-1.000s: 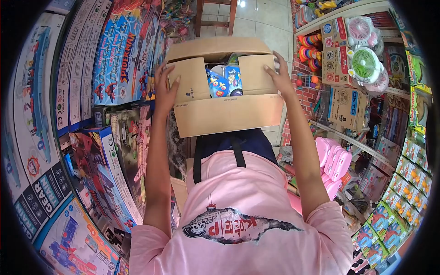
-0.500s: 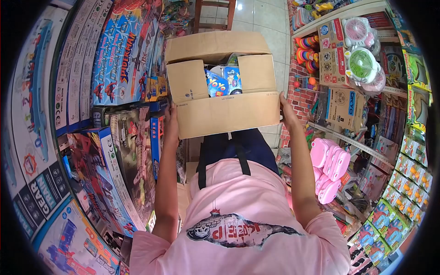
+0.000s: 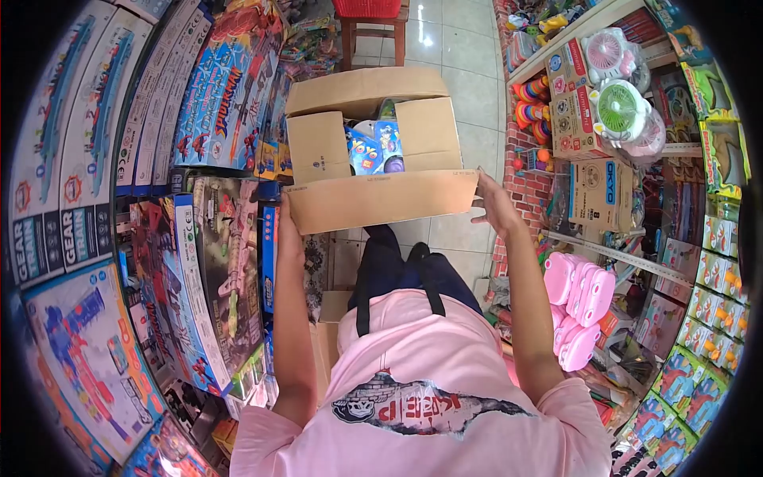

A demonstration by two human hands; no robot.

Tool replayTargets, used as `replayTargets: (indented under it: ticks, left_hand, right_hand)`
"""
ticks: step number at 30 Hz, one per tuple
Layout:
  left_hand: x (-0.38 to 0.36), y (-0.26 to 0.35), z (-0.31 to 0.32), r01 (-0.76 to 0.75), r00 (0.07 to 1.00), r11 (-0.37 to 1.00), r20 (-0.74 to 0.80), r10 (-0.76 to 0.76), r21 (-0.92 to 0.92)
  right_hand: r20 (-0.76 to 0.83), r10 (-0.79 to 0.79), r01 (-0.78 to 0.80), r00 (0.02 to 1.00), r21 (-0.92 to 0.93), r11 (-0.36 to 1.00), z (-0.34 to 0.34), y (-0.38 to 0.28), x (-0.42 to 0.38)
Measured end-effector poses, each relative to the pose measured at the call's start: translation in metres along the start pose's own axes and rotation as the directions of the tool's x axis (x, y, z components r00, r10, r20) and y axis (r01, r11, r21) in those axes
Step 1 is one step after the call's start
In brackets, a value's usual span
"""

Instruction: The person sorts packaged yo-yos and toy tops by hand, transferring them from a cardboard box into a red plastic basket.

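Between my hands is a cardboard box (image 3: pixel 373 203), its top flaps partly folded in. Through the gap between the flaps show blue, cartoon-printed toy packages (image 3: pixel 373 149). My left hand (image 3: pixel 288 222) presses against the box's left side, its fingers mostly hidden behind the edge. At the right edge is my right hand (image 3: pixel 497 205), fingertips against the side and fingers somewhat spread. The box is held out in front of my body, over the tiled floor.
Toy boxes (image 3: pixel 230 95) crowd the left side. Boxed fans (image 3: pixel 620 103) and pink cases (image 3: pixel 579 290) line the shelves on the right. Ahead, a wooden stool (image 3: pixel 373 33) bears a red basket (image 3: pixel 367 8) on the tiled floor (image 3: pixel 465 48).
The box has tilted and shifted slightly left, showing different packages inside. My right hand's fingers have loosened from its side. A red basket on the stool has come into view, and my legs have moved.
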State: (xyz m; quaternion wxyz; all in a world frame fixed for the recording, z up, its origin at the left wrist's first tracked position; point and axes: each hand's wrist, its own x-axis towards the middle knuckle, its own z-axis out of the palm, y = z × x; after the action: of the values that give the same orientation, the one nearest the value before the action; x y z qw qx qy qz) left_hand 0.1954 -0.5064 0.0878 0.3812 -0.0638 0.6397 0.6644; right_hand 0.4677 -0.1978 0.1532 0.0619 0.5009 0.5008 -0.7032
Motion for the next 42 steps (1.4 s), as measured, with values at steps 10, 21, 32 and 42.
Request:
replayTargets:
  ticks: [10, 21, 32, 42]
  left_hand:
    - [-0.101, -0.022, -0.021, -0.195, 0.981, 0.98, 0.008, 0.195, -0.038]
    - [-0.106, -0.062, -0.006, -0.404, 0.804, 0.187, 0.249, 0.541, 0.895]
    - [-0.047, -0.047, 0.035, -0.331, 0.74, -0.096, 0.321, 0.591, 0.939]
    - [-0.004, -0.019, 0.03, -0.388, 0.763, -0.051, 0.351, 0.542, 0.92]
  right_hand:
    - [0.192, -0.354, 0.344, 0.915, 0.086, 0.935, -0.026, 0.086, -0.034]
    - [-0.011, -0.755, 0.592, 0.656, -0.612, 0.524, 0.012, 0.092, -0.02]
    - [-0.03, -0.869, 0.407, 0.494, -0.875, 0.261, 0.038, 0.097, 0.011]
    - [0.04, -0.889, 0.46, 0.455, -0.866, 0.196, 0.04, 0.1, 0.02]
